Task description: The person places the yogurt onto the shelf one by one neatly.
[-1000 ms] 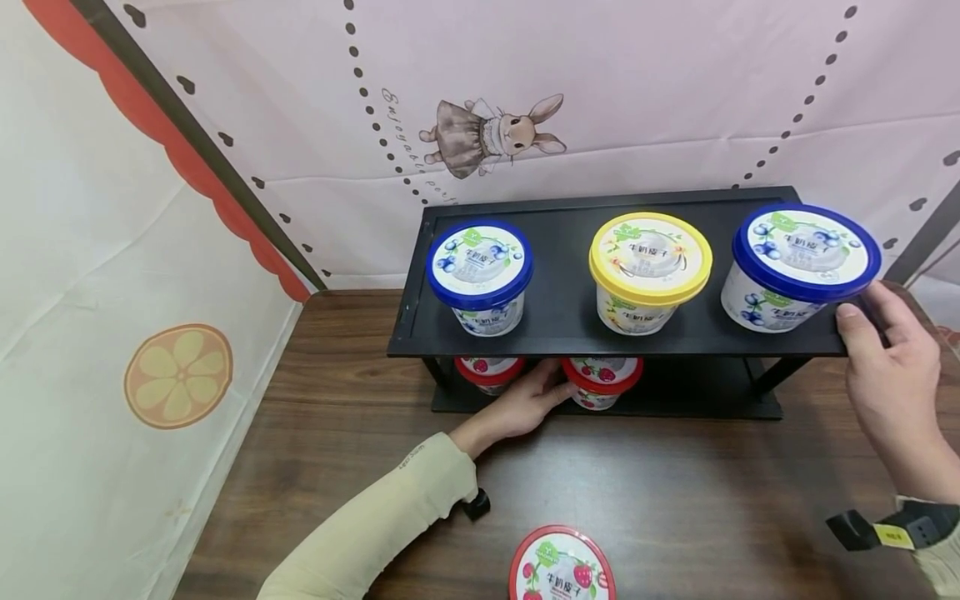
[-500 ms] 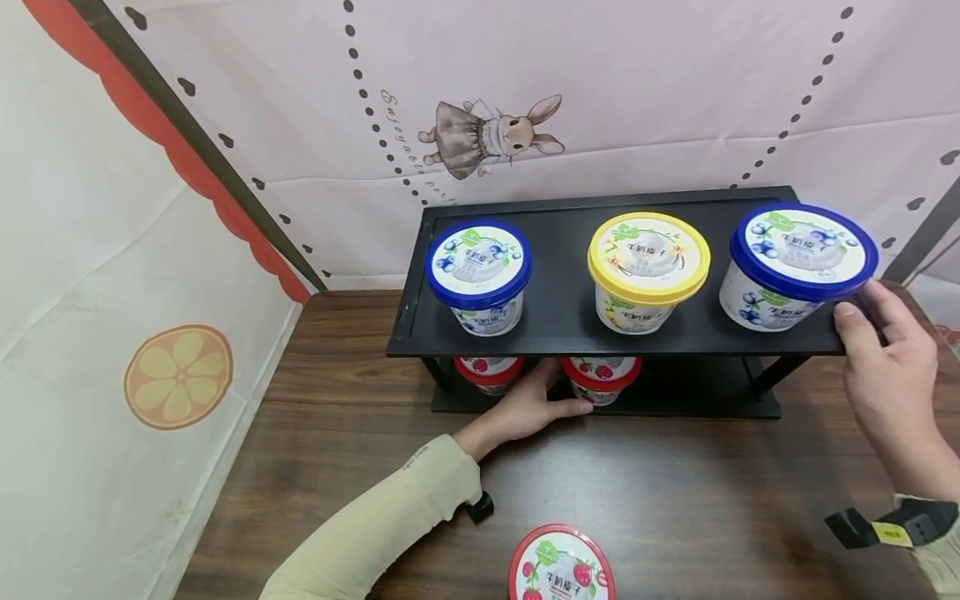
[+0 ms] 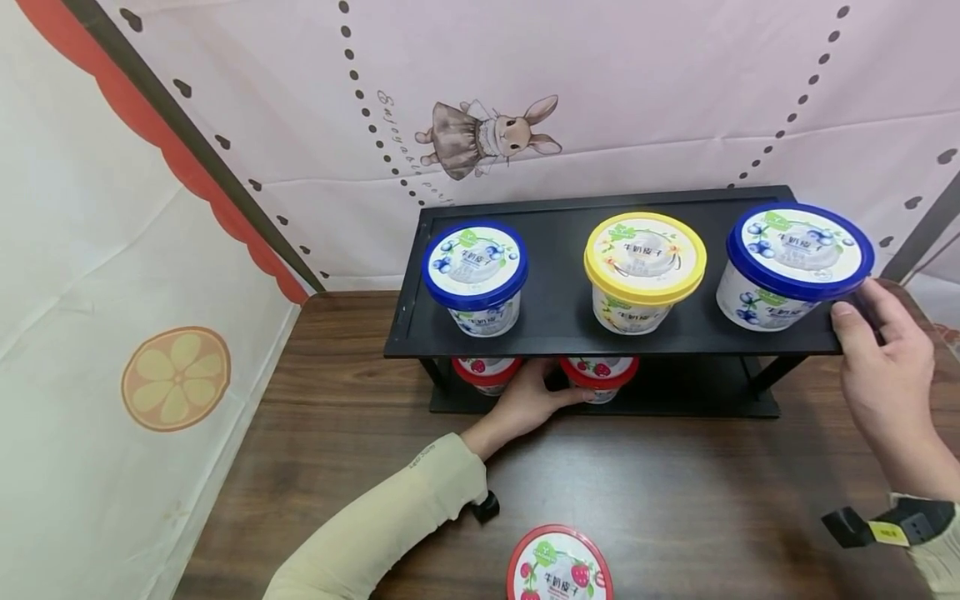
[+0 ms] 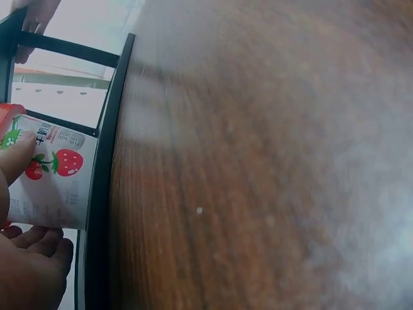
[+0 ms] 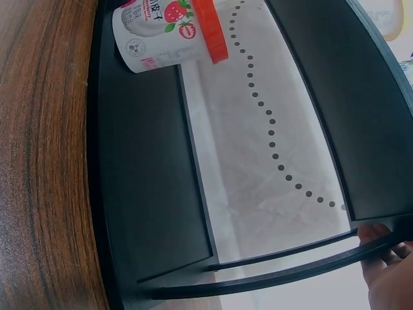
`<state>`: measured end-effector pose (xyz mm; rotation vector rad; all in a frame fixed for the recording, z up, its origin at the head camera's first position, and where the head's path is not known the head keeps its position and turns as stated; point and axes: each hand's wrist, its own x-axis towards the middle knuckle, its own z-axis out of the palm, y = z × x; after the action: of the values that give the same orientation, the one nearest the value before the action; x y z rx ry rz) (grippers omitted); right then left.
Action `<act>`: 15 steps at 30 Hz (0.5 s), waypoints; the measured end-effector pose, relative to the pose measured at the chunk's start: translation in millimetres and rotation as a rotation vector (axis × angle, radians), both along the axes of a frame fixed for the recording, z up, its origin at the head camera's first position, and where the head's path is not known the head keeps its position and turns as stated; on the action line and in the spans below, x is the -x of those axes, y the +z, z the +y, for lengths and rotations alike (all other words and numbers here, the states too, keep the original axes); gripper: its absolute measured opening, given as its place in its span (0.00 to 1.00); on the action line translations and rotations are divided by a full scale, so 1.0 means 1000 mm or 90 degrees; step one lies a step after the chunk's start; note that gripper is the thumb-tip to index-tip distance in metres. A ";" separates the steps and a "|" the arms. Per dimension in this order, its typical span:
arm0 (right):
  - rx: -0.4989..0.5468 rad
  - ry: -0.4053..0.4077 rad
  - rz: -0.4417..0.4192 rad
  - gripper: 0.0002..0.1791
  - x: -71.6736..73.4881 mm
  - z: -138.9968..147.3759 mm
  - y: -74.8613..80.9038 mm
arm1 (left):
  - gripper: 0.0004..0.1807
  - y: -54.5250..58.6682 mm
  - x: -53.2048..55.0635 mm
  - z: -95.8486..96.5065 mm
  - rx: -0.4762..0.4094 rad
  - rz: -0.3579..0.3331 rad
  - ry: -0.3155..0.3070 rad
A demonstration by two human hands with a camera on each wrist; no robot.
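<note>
On the lower level of the black two-tier shelf (image 3: 551, 275), my left hand (image 3: 525, 400) holds a red-lidded strawberry tub (image 3: 602, 369), thumb across its front and fingers at its left side. The left wrist view shows the thumb (image 4: 19, 158) on the white wall of the tub (image 4: 55, 194), which stands upright. My right hand (image 3: 888, 358) grips the right end of the upper tier, close to a blue-lidded tub (image 3: 798, 258). In the right wrist view, that hand's fingers (image 5: 374, 242) curl around the shelf's end, partly cut off by the frame.
Another red-lidded tub (image 3: 487, 372) stands left of my left hand on the lower level. Above are a yellow-lidded tub (image 3: 645, 258) and a second blue-lidded tub (image 3: 476, 275). One more red-lidded tub (image 3: 560, 571) sits on the wooden table (image 3: 675, 492) in front.
My left thumb has shifted down from the tub's rim onto its front wall, and the tub sits slightly farther back. My right hand keeps its hold on the shelf end.
</note>
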<state>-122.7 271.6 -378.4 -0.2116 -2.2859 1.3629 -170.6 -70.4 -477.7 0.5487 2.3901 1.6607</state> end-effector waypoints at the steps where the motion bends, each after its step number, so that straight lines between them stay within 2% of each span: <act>1: -0.001 0.001 0.001 0.25 0.000 0.000 0.000 | 0.37 0.000 0.000 0.000 0.000 0.001 0.004; 15: 0.005 -0.009 -0.008 0.25 0.000 0.000 0.000 | 0.33 -0.004 0.000 0.007 -0.003 0.005 0.023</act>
<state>-122.7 271.9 -378.8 -0.2385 -2.2856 1.3668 -170.8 -63.4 -482.0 0.5172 2.4155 1.6820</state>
